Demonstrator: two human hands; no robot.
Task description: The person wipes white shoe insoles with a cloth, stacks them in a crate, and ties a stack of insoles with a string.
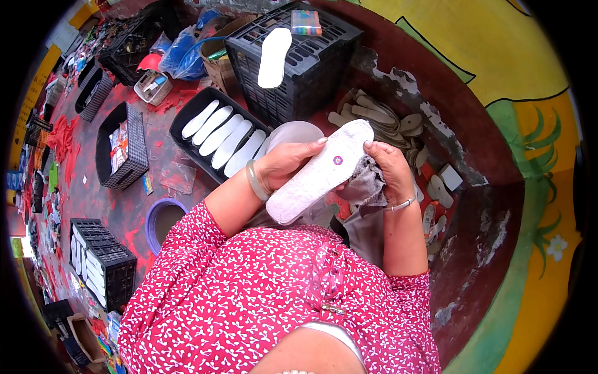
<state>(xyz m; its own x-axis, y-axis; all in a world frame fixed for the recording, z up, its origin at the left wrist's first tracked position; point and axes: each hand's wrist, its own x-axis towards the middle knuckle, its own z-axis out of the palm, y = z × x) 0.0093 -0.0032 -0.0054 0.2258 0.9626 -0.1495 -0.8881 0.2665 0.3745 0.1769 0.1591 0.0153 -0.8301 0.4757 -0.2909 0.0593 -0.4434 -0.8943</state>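
Observation:
A white shoe insole (314, 181) with a small round purple mark lies slantwise between my two hands. My left hand (289, 163) grips its left edge, thumb on top. At its upper right end, my right hand (391, 169) pinches the edge and also holds a crumpled grey cloth (366, 184) beneath it. In front of me, a long black basket (180, 134) contains several white insoles (222, 136) in a row. One more white insole (274, 57) rests on an upturned black crate (311, 68), beside a pack of coloured sticks (306, 23).
To the right, a heap of used-looking insoles (380, 118) lies against the painted wall (511, 249). On the left stand a woven basket with packets (131, 165), a purple-rimmed bucket (151, 232) and a black crate of white insoles (118, 265). Blue plastic bags (180, 53) sit farther back.

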